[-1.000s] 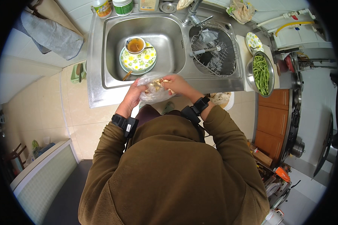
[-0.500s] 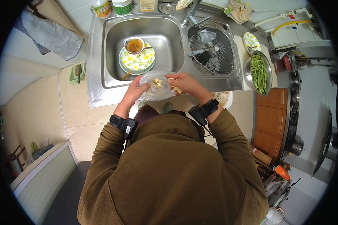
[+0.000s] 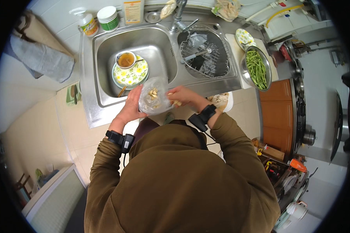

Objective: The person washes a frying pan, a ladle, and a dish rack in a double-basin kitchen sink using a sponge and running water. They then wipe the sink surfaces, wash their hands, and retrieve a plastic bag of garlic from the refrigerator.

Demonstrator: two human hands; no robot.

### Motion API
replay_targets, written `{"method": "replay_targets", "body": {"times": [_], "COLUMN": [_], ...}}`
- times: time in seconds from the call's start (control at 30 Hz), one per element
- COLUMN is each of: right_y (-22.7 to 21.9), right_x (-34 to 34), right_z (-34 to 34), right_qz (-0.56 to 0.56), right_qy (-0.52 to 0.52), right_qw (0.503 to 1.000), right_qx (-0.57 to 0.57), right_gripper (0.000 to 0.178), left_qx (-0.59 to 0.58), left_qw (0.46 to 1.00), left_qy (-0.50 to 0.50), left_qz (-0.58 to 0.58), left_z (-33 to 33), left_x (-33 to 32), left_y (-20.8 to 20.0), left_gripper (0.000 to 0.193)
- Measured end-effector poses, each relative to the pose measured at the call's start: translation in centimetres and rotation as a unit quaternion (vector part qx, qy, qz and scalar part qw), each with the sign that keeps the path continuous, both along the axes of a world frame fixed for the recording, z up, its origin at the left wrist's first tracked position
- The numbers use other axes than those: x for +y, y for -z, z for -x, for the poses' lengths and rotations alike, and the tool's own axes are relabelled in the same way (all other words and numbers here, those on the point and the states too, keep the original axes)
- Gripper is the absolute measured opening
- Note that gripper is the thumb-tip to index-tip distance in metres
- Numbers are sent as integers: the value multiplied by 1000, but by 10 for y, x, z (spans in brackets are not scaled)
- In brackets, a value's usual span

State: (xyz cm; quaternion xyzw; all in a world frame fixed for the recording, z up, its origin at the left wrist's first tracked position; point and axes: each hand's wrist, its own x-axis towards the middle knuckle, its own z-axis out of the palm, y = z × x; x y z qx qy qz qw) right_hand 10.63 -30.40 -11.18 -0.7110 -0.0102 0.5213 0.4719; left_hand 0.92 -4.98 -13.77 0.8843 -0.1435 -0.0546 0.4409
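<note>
In front of the sink's near edge, my left hand (image 3: pixel 130 105) grips a clear plastic bag (image 3: pixel 156 108) by its left side. Inside it lie several pale yellowish pieces (image 3: pixel 153 93) that look like garlic cloves. My right hand (image 3: pixel 186 97) is at the bag's right side, its fingers closed round a few similar garlic cloves (image 3: pixel 177 103); slight blur hides their exact number. Just beyond the bag, a flowered plate (image 3: pixel 130 77) rests in the left sink basin (image 3: pixel 159 46), with a bowl of brownish liquid (image 3: pixel 126 60) on it.
A wire rack (image 3: pixel 216 64) sits in the right basin below the faucet (image 3: pixel 178 21). Farther right stands a metal bowl of green beans (image 3: pixel 257 70), near a small flowered plate (image 3: pixel 244 38). Bottles and a tub (image 3: pixel 107 19) line the back edge. A white container (image 3: pixel 229 103) is below the counter.
The view has shifted, so the sink appears lower and farther left. My left hand now spreads along the bag's side, the bag hangs more upright, and my right hand is lower beside it.
</note>
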Motion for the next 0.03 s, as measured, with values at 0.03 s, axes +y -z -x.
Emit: {"method": "replay_targets", "body": {"times": [0.03], "right_y": [8], "right_x": [9], "right_z": [4], "right_qz": [-27], "right_qy": [-18], "right_qw": [999], "right_qx": [-1], "right_gripper": [29], "left_qx": [0], "left_qw": [1000], "left_qy": [17], "left_qz": [-13], "left_z": [-5], "left_x": [-9], "left_y": [0], "left_gripper": [111]}}
